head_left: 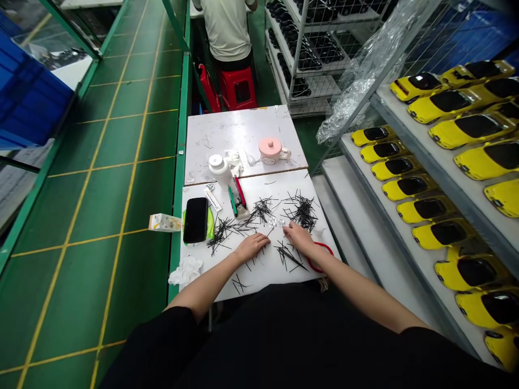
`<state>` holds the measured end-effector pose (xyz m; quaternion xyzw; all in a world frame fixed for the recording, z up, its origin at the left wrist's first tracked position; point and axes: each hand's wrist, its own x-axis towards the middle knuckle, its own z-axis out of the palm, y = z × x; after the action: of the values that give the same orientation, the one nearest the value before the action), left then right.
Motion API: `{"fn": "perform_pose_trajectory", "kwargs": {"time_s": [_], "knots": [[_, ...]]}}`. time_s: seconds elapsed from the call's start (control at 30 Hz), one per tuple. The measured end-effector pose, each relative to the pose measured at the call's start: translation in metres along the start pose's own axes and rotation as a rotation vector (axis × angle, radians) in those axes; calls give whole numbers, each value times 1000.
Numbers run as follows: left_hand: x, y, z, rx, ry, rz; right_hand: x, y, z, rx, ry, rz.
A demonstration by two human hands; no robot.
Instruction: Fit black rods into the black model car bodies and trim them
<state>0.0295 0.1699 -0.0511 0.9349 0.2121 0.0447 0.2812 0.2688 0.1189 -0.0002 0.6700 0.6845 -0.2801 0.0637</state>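
Note:
My left hand (252,247) rests low over the white tabletop, fingers together and curled at the tips; a short black strip lies by the fingertips. My right hand (298,237) is pinched at the edge of a little group of small clear pieces (276,222). Whatever either pinch holds is too small to make out. Thin black strips lie in a loose pile (304,212) beyond my right hand and in another pile (221,235) to the left. Below my right hand is a dark pointed tool (292,258). Red handles (324,247) show partly beneath my right forearm.
Farther up the table stand a white bottle (219,166), red and green handled pliers (239,197) and a pink-lidded mug (271,150). A phone (195,220) lies left. Racks of yellow model cars (430,209) flank the right. A person (227,29) sits ahead.

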Motion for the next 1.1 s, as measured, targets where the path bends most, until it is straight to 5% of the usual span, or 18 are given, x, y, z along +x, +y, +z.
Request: {"fn": "perform_pose_trajectory", "kwargs": {"time_s": [0.27, 0.5, 0.7, 0.9, 1.1], "knots": [[-8, 5, -4, 0, 134, -205, -15, 1, 1, -99, -21, 90], [18, 28, 13, -19, 267, -455, -19, -19, 16, -98, -24, 108], [28, 28, 12, -59, 239, -513, -16, -21, 18, -86, -12, 108], [35, 29, -9, -23, 168, -529, -24, -19, 19, -64, -1, 108], [82, 6, -68, 68, 157, -565, -21, -9, 14, -29, -7, 54]]}}
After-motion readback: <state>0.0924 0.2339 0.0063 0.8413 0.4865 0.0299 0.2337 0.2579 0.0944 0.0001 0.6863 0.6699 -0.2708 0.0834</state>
